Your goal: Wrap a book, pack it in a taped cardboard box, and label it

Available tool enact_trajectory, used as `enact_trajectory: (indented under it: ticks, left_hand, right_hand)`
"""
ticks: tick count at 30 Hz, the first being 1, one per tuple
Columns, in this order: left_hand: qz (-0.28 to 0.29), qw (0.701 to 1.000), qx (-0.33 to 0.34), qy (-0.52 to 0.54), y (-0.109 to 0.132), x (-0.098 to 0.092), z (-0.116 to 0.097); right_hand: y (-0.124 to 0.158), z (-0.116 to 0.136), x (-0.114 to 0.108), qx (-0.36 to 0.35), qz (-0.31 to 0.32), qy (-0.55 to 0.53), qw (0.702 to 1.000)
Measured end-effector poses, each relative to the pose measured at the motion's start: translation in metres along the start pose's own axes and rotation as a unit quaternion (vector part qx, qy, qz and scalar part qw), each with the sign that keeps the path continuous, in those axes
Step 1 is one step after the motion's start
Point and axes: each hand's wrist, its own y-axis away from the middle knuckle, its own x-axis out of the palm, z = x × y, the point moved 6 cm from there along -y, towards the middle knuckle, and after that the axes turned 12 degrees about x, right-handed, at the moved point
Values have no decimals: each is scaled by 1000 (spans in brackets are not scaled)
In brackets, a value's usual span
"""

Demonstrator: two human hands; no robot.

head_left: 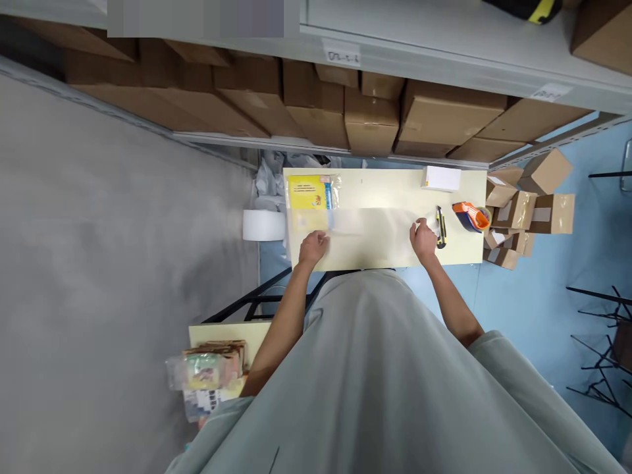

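I stand at a long cream tabletop [380, 187], with a gray wall [123, 230] to my left, blue floor [523, 289] to my right and a metal shelf [434, 59] of cardboard boxes [372, 122] beyond it. A white roll [264, 225] sits just beside the table's left end. On the top, 1 white box [442, 178] lies near the far edge; a utility knife [441, 227] and an orange-and-blue tape dispenser [471, 216] lie to the right. The translucent plastic sheet [370, 224] spans between my hands, its long axis running left to right, along the table, its left end over the near part of a yellow packet [307, 191]. My right hand's [423, 240] fingertips pinch its right end; my left hand's [314, 247] fingers curl at its near edge, whether clamped I cannot tell.
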Motion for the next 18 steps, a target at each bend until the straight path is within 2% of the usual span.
enact_trajectory:
  ticks: [2,6,9,11,14,18]
  left_hand:
    - [-18,1000,15,15,-9,-15,8]
    - [-97,994,27,29,-41,-62,29]
    - [-141,989,22,35,-75,-91,43]
    - [-135,990,-2,46,-97,-99,51]
    - [-91,991,-54,86,-121,-96,62]
    - [-56,989,-73,116,-139,-90,67]
  right_hand:
    - [6,37,-6,-48,4,-47,998]
    - [12,136,-7,-152,36,-144,977]
    - [8,210,6,-162,83,-184,966]
    - [2,249,21,-129,114,-175,969]
    - [-3,285,44,-51,152,-141,977]
    - [-4,298,65,23,164,-162,973]
